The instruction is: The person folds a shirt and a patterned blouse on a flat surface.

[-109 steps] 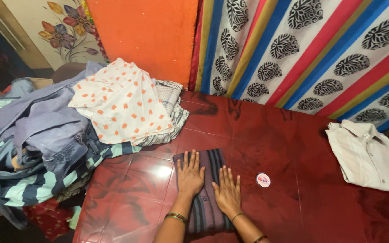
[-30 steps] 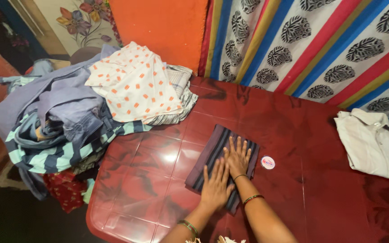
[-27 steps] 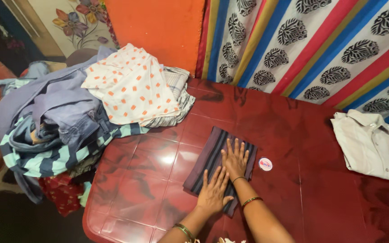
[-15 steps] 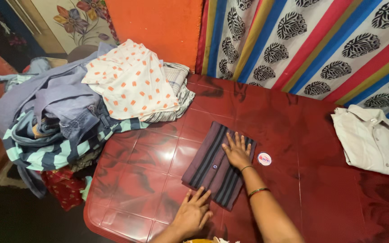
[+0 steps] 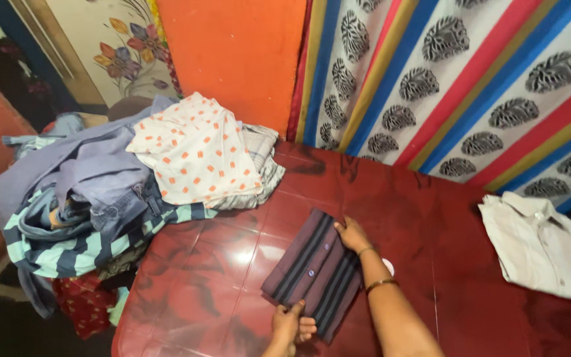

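Folded dark striped shirt [image 5: 313, 271] is laid flat on the red worktop [image 5: 219, 244], near its front edge. Shirt's near edge is pinched by the left hand [image 5: 290, 324], grip closed on the cloth. Shirt's far right corner is gripped by the right hand [image 5: 351, 234], fingers curled on it. Clothes pile [image 5: 120, 178] is heaped left of the shirt; folded pale shirt [image 5: 536, 244] is laid well right of it.

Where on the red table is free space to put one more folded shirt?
Bare table lies between the striped folded shirt and the cream shirt, and between the folded shirt and the clothes pile. The left end is crowded. Left hand and right hand grip the folded shirt's edges.
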